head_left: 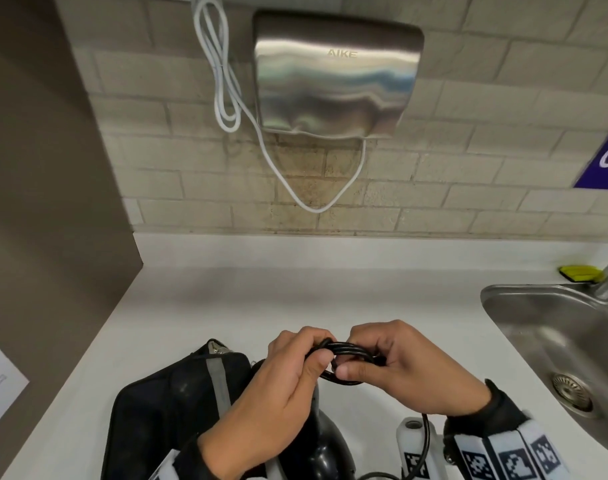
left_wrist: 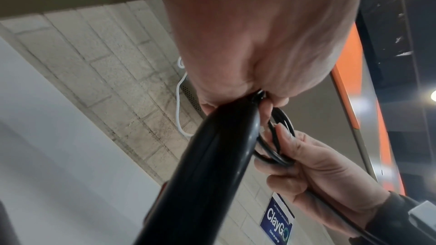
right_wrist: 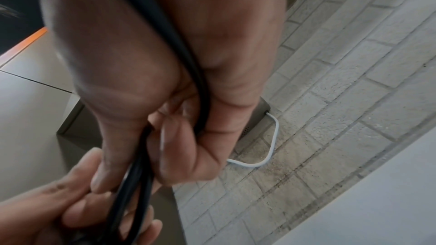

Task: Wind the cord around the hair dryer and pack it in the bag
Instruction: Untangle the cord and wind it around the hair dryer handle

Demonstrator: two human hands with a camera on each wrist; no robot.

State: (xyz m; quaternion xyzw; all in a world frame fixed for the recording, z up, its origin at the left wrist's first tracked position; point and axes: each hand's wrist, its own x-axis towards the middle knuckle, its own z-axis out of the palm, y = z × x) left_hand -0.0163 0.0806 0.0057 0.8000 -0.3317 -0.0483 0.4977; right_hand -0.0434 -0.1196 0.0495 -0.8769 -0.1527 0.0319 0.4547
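The black hair dryer [head_left: 325, 452] hangs below my hands at the bottom centre of the head view; its handle [left_wrist: 207, 156] runs up into my left hand. My left hand [head_left: 288, 372] grips the handle top and one end of the coiled black cord [head_left: 347, 351]. My right hand [head_left: 399, 365] grips the other end of the coil, thumb under the loops [right_wrist: 141, 170]. A slack length of cord [head_left: 422, 441] trails down past my right wrist. The black bag [head_left: 171, 414] with a grey strap lies on the counter to the left, zip open at its far end.
A white counter [head_left: 261, 292] runs back to a brick wall. A steel sink [head_left: 558, 341] lies at the right with a yellow sponge [head_left: 579, 273] behind it. A wall hand dryer [head_left: 333, 74] with a white cable [head_left: 226, 98] hangs above. A brown partition [head_left: 46, 202] stands left.
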